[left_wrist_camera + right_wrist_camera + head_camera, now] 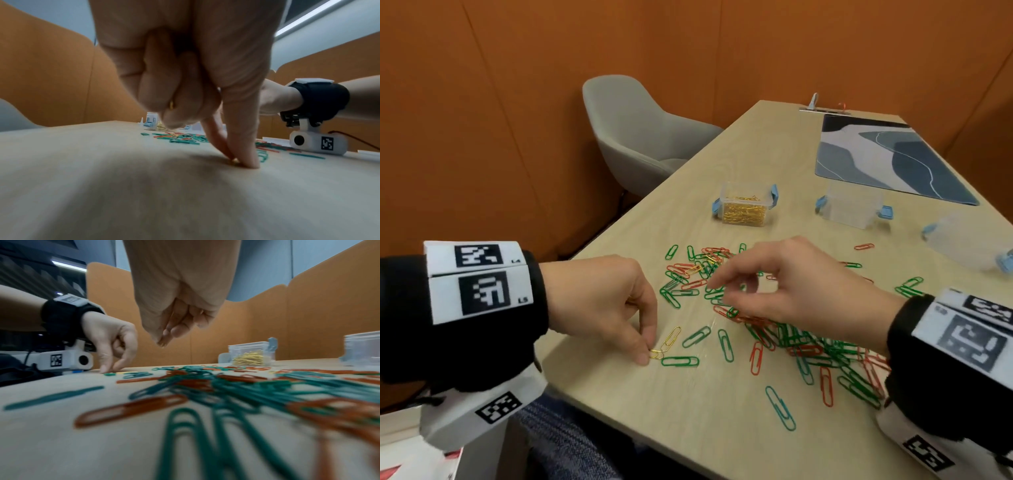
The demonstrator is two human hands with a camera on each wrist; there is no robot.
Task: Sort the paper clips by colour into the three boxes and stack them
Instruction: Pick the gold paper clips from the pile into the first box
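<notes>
A small gold clip is pinched against the table by the left hand, thumb and forefinger closed on it; more gold seems tucked in that palm. A second gold clip lies touching it on the right, its long axis running up and away to the far right. The right hand is held above the mixed pile, fingertips drawn together, apparently on nothing. The gold-filled box stands far and to the right; the left hand is judged nearer for the second clip.
</notes>
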